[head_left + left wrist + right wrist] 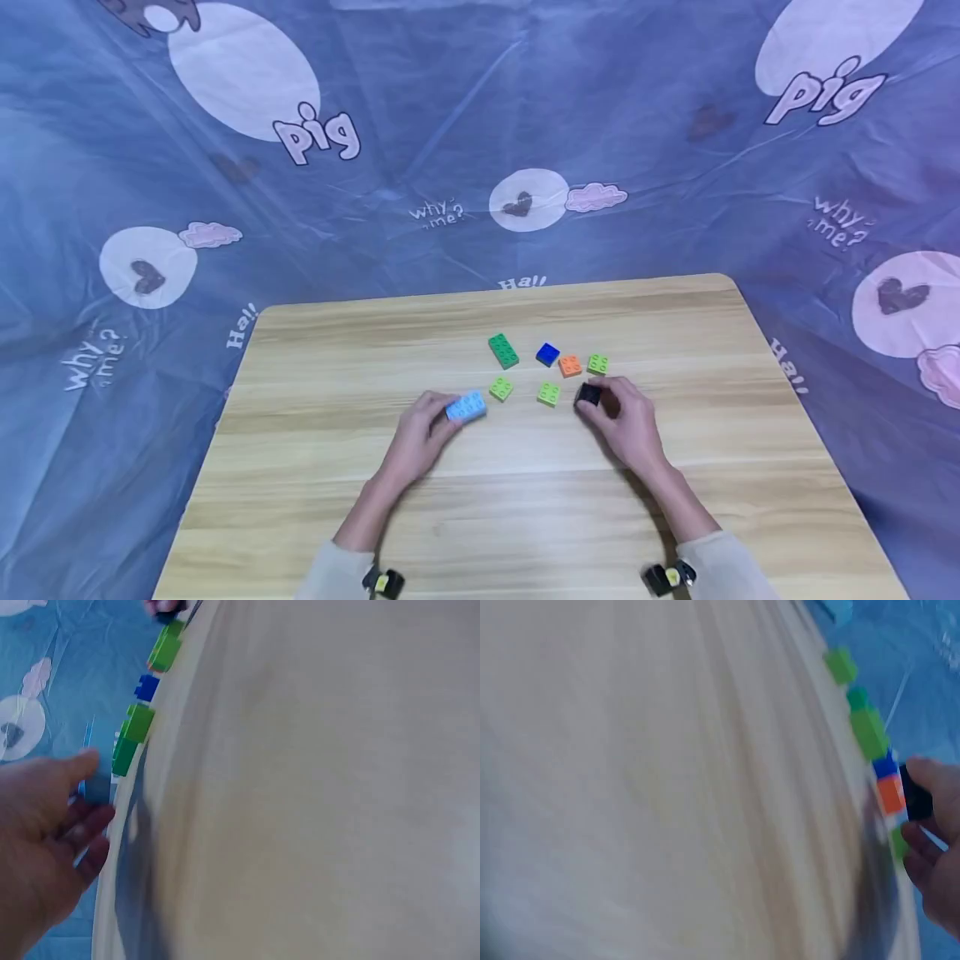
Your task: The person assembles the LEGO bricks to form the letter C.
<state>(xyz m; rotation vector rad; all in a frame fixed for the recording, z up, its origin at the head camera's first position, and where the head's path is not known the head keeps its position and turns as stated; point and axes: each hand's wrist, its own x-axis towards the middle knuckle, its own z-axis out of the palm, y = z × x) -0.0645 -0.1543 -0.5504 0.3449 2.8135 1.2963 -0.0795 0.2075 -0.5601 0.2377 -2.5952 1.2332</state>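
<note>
My left hand point(417, 435) pinches a light blue building brick point(467, 406) between thumb and fingers, left of the loose bricks. In the left wrist view the same light blue brick point(97, 789) sits between thumb and fingertips, partly hidden. My right hand point(628, 421) pinches a black brick point(588, 394) at the right of the group; the black brick point(915, 793) shows at the fingertips in the right wrist view. Between the hands lie two lime green bricks, one point(501, 388) near the light blue brick and another point(549, 394) near the black one.
Behind them lie a long green brick point(503, 351), a dark blue brick point(547, 354), an orange brick point(570, 365) and a third lime brick point(597, 364). The wooden table point(337, 350) ends at a blue printed cloth point(420, 150) hanging around its back and sides.
</note>
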